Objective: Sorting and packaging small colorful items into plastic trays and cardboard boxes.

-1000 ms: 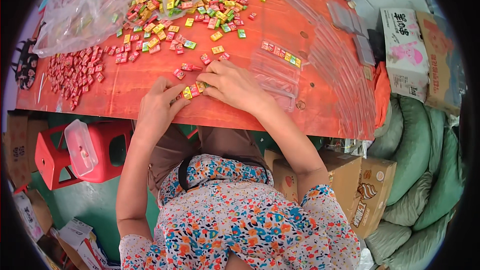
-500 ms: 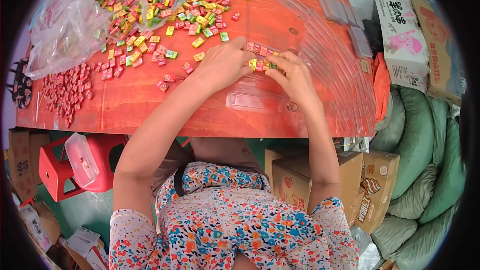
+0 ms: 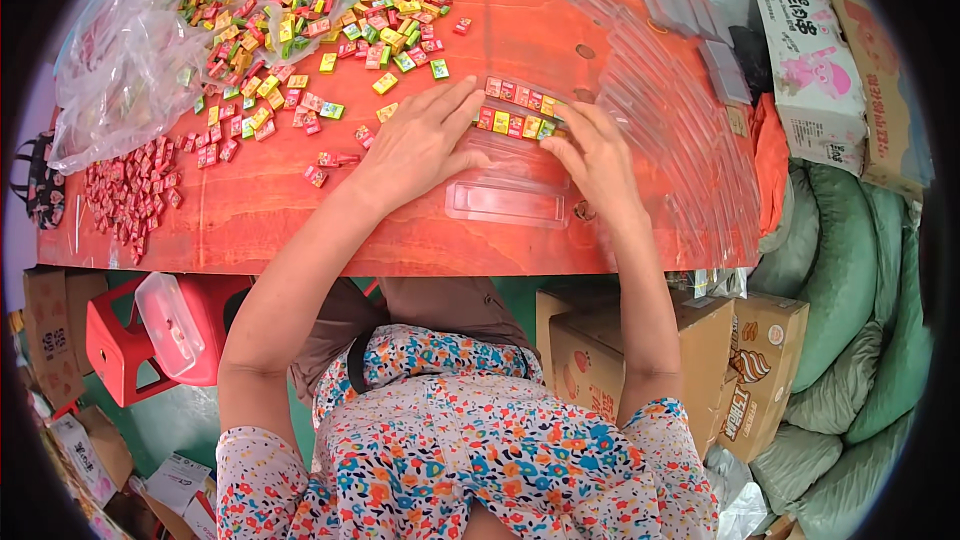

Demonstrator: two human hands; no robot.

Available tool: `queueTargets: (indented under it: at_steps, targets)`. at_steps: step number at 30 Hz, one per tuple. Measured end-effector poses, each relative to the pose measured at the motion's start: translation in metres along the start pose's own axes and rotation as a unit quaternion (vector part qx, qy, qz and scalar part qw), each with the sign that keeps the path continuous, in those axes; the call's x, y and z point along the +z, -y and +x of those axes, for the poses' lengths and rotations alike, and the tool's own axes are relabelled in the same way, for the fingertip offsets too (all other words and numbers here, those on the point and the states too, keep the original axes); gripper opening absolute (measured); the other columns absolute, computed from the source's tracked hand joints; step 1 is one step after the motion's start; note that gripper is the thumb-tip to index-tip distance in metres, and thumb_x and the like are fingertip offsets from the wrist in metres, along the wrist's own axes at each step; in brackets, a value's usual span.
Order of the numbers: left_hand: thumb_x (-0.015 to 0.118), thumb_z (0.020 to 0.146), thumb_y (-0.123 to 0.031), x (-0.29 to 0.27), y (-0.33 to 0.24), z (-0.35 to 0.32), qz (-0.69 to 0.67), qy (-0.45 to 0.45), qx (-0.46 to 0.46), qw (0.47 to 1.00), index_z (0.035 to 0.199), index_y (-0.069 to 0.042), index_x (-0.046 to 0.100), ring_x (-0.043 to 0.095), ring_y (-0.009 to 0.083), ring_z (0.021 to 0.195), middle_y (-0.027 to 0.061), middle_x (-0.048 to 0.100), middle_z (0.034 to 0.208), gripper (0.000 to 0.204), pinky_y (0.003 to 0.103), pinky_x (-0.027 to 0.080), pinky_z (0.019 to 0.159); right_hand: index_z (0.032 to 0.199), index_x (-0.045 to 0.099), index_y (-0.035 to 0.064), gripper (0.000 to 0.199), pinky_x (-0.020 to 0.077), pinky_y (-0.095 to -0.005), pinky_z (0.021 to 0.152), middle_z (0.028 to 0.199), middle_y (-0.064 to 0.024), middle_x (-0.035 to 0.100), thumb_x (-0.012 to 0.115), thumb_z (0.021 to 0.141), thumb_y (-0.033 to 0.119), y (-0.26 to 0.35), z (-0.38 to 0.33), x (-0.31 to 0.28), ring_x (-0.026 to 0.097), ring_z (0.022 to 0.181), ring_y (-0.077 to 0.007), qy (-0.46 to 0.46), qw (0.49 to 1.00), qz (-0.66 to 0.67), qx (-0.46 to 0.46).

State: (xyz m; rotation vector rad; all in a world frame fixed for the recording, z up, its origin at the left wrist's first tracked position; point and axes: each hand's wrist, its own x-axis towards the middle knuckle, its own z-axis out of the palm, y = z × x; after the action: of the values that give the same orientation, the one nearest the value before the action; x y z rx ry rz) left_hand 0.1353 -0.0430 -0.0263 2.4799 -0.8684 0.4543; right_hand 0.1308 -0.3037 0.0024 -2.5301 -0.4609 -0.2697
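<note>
Sorting wrapped candies on an orange surface (image 3: 300, 220), head view.

Item one: left hand (image 3: 420, 140), palm down, fingers spread flat, grip open, its fingertips touching the near row of candies (image 3: 515, 124). Item two: right hand (image 3: 595, 155), fingers loosely bent, grip open around nothing, its fingertips at the right end of the same row. Item three: the candies, small red, yellow and green squares in two short rows between the two hands, near the middle of the surface. Item four: clear plastic tray (image 3: 508, 202), lying just in front of the hands. Item five: large loose heap of mixed candies (image 3: 330, 0) at the far left, beside a clear plastic bag (image 3: 120, 60). Item six: fanned stack of clear trays (image 3: 680, 130) to the right. Item seven: red stool (image 3: 150, 340) under the surface.
</note>
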Motion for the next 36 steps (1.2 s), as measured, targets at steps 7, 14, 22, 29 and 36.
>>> queueTargets:
  at_steps: [7, 14, 22, 29, 36]
  targets:
    - [0.058, 0.086, -0.059, 0.002, -0.012, -0.004, 0.081, 0.071, 0.03, 0.994, 0.142, 0.004, 0.043, 0.036, 0.0324, 0.142, 0.0189, 0.04, 0.152, 0.085, 0.045, 0.028, 0.118, 0.138, 0.05, -0.0011, 0.065, 0.032, -0.0485, 0.113, 0.145, -0.0191, 0.048, 0.059, 0.093, 0.046, 0.005, -0.015, 0.018, 0.043, 0.137, -0.032, 0.049, 0.986, -0.105, -0.123]
    - [0.054, 0.086, -0.063, 0.008, -0.015, 0.002, 0.092, 0.091, 0.048, 0.99, 0.14, 0.005, 0.044, 0.036, 0.032, 0.142, 0.02, 0.039, 0.152, 0.088, 0.045, 0.027, 0.118, 0.143, 0.044, 0.0006, 0.07, 0.0232, -0.0484, 0.119, 0.151, -0.0162, 0.042, 0.051, 0.096, 0.051, -0.003, -0.022, 0.012, 0.036, 0.143, -0.0293, 0.092, 0.977, -0.155, -0.112]
    - [0.057, 0.083, -0.063, 0.005, -0.022, 0.017, 0.136, 0.109, 0.062, 0.983, 0.133, 0.007, 0.052, 0.044, 0.0329, 0.136, 0.0217, 0.049, 0.144, 0.087, 0.044, 0.03, 0.117, 0.148, 0.039, 0.0019, 0.072, 0.0209, -0.048, 0.12, 0.155, -0.0145, 0.037, 0.048, 0.097, 0.053, -0.01, -0.024, 0.009, 0.03, 0.146, -0.0278, 0.118, 0.978, -0.144, -0.096]
    - [0.061, 0.089, -0.027, 0.012, -0.006, 0.019, -0.051, 0.02, 0.057, 0.997, 0.109, 0.0, 0.064, 0.062, 0.031, 0.106, 0.0146, 0.064, 0.108, 0.034, 0.041, 0.052, 0.09, 0.141, 0.049, 0.0024, 0.06, 0.0233, -0.0481, 0.12, 0.152, -0.0166, 0.041, 0.05, 0.099, 0.046, -0.018, -0.02, 0.007, 0.036, 0.143, -0.0298, 0.102, 0.991, -0.029, -0.076]
    - [0.06, 0.087, -0.01, -0.002, -0.013, 0.03, -0.069, 0.061, -0.023, 0.995, 0.097, 0.001, 0.066, 0.063, 0.0306, 0.1, 0.0113, 0.067, 0.107, 0.016, 0.041, 0.053, 0.084, 0.131, 0.059, 0.0008, 0.048, 0.0307, -0.0463, 0.117, 0.141, -0.0222, 0.052, 0.053, 0.101, 0.037, -0.02, -0.027, 0.001, 0.046, 0.135, -0.0354, 0.004, 0.993, 0.121, -0.003]
